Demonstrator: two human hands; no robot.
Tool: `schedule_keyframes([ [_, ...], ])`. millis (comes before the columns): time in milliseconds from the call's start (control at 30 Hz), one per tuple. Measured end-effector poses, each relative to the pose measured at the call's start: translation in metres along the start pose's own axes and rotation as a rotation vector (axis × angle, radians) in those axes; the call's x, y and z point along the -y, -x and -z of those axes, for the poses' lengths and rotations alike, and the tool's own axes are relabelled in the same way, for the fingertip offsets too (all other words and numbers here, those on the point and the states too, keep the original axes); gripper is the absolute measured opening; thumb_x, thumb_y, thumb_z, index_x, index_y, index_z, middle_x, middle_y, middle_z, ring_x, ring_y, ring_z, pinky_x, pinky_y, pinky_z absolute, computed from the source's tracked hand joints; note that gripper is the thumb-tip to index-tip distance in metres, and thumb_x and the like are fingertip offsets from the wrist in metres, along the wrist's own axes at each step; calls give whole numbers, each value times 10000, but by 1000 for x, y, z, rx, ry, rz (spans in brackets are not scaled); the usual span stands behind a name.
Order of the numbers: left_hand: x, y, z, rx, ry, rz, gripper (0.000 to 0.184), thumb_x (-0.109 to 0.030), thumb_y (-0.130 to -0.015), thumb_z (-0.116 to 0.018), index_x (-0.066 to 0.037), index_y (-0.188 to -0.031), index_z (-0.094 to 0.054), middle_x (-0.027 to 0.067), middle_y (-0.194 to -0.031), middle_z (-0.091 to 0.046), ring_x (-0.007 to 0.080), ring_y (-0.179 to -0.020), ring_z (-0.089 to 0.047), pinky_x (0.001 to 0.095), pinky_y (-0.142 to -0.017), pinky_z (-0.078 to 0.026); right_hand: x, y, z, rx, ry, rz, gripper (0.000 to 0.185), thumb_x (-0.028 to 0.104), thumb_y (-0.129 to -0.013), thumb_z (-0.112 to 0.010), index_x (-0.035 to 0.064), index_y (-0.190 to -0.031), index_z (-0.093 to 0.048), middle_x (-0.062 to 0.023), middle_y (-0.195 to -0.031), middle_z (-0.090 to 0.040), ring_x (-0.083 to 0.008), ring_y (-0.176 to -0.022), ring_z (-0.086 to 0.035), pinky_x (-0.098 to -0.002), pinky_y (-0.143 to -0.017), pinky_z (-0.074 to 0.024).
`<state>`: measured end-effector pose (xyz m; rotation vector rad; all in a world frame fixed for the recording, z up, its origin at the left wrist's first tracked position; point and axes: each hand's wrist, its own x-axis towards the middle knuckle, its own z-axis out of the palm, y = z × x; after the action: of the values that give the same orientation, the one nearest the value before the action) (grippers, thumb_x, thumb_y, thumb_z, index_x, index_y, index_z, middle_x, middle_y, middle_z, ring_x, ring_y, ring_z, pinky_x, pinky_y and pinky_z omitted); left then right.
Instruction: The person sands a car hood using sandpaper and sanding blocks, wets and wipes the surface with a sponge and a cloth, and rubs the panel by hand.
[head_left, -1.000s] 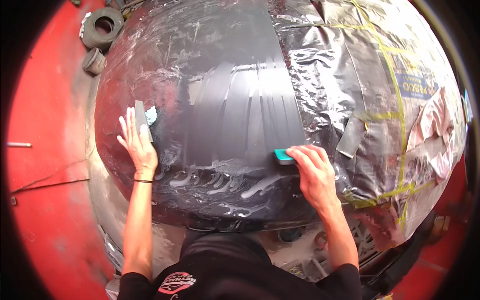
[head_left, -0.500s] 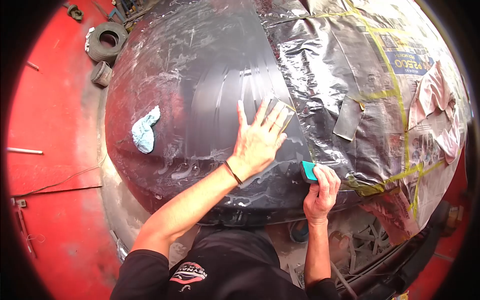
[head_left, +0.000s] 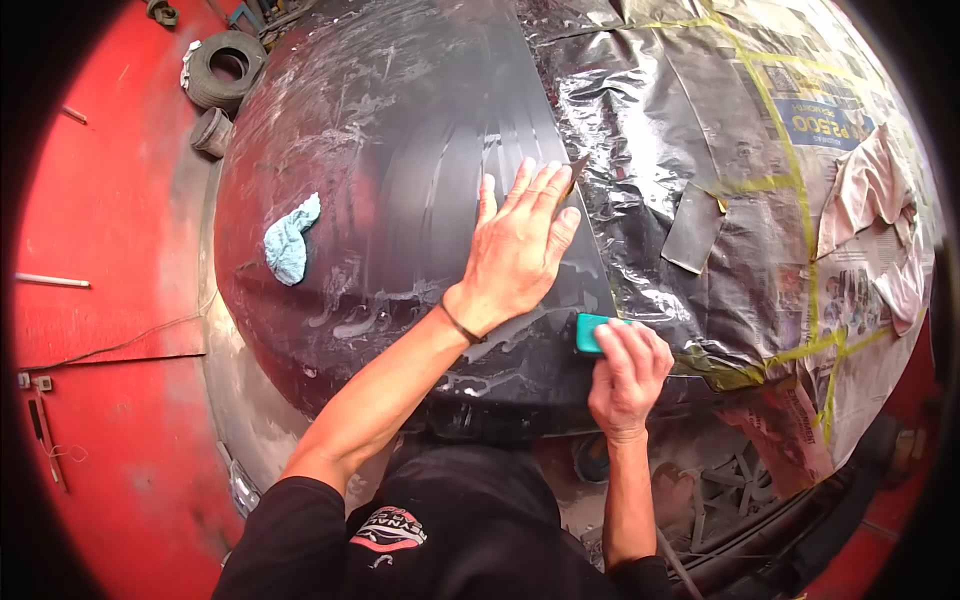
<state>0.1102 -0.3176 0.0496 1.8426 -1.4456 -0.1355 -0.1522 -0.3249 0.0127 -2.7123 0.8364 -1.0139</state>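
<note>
My left hand [head_left: 513,240] lies flat on the dark car hood [head_left: 400,215], its fingers stretched forward. A dark corner of a sheet that looks like sandpaper [head_left: 578,174] sticks out between its index finger and thumb; the rest is hidden under the hand. My right hand [head_left: 632,375] is closed around one end of a teal block [head_left: 592,334], near the hood's front edge, by the masked side. Wet streaks and pale smears cover the hood around both hands.
A crumpled light blue cloth [head_left: 288,245] rests on the hood's left. Plastic and taped newspaper [head_left: 760,215] cover the right side, with a grey sheet [head_left: 693,228] and a pinkish rag [head_left: 868,205] on top. A tire [head_left: 222,72] and a bucket [head_left: 211,132] stand at far left.
My left hand has slid slightly forward and its fingers have drawn closer together, the sheet's corner now pointing ahead. My right hand has moved a little left and forward with the teal block.
</note>
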Motion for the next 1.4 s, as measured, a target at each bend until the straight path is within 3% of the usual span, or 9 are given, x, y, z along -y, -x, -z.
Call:
schedule_keyframes([
  [100, -14, 18, 18, -75, 254, 20, 550, -385, -1220, -494, -15, -1623, -554, 266, -1583, -633, 464, -1510, -571, 543, -1268, -428, 15, -6, 16, 164, 33, -16, 551, 240, -864, -820, 174, -1410, -783, -13, -1523, -702, -310, -1455, -571, -581, -1316, -272],
  [300, -16, 61, 33, 215, 713, -54, 436, -346, -1178, -646, 40, -1379, -684, 208, -1287, -746, 360, -1181, -746, 419, -1011, -573, 24, -67, 40, 126, -582, -345, 1022, 228, -919, -924, 21, -1757, -378, -210, -1736, -501, -370, -1533, -539, -521, -1244, -455],
  [433, -15, 64, 49, 302, 956, -117, 412, -378, -1143, -702, 0, -1299, -749, 157, -1225, -783, 275, -1134, -753, 403, -987, -580, 7, -119, 38, 794, -1348, -494, 673, 111, -1093, -753, 9, -1704, -489, -151, -1715, -555, -248, -1497, -577, -416, -1235, -472],
  [567, 33, 71, 83, -203, 381, -61, 320, -354, -1081, -790, -71, -1230, -796, 115, -1160, -805, 315, -1122, -749, 417, -1041, -566, 22, -152, 14, 559, -639, -193, 419, 64, -1148, -630, 82, -1564, -677, -123, -1505, -754, -231, -1410, -672, -380, -1214, -477],
  [667, 120, 82, 120, -575, -230, 92, 214, -281, -1079, -775, -92, -1177, -795, 95, -1193, -794, 323, -1174, -728, 462, -1085, -540, -2, -160, -49, 277, 48, 79, 560, 27, -1051, -661, 198, -1585, -657, -66, -1548, -717, -333, -1483, -601, -527, -1283, -392],
  [767, 205, 113, 141, -465, -773, 498, 580, -515, -1077, -730, -149, -1523, -665, 143, -1614, -627, 383, -1570, -497, 590, -1239, -420, -10, -144, -77, 350, 354, 203, 625, 266, -1081, -673, 213, -1687, -535, -29, -1698, -586, -421, -1657, -367, -804, -1301, -136],
  [867, 265, 141, 147, -396, -759, 404, 675, -551, -1071, -716, -151, -1606, -613, 158, -1670, -580, 392, -1601, -458, 593, -1272, -394, 1, -129, -83, 434, 491, 173, 681, 550, -1192, -435, 177, -1762, -426, -22, -1830, -408, -458, -1726, -197, -857, -1289, -12],
  [1000, 287, 138, 159, -450, -557, 308, 520, -430, -1079, -737, -86, -1468, -722, 144, -1492, -719, 361, -1393, -644, 464, -1203, -483, 0, -158, -101, 480, 483, 29, 677, 511, -1201, -405, 175, -1788, -367, -35, -1840, -388, -481, -1735, -138, -857, -1287, 1],
  [1400, 303, 140, 154, -527, -566, 275, 477, -400, -1053, -764, -102, -1425, -749, 107, -1482, -728, 323, -1414, -636, 490, -1210, -460, 2, -160, -107, 430, 382, -30, 683, 378, -1164, -457, 159, -1797, -329, -53, -1842, -372, -509, -1731, -123, -859, -1285, 18],
])
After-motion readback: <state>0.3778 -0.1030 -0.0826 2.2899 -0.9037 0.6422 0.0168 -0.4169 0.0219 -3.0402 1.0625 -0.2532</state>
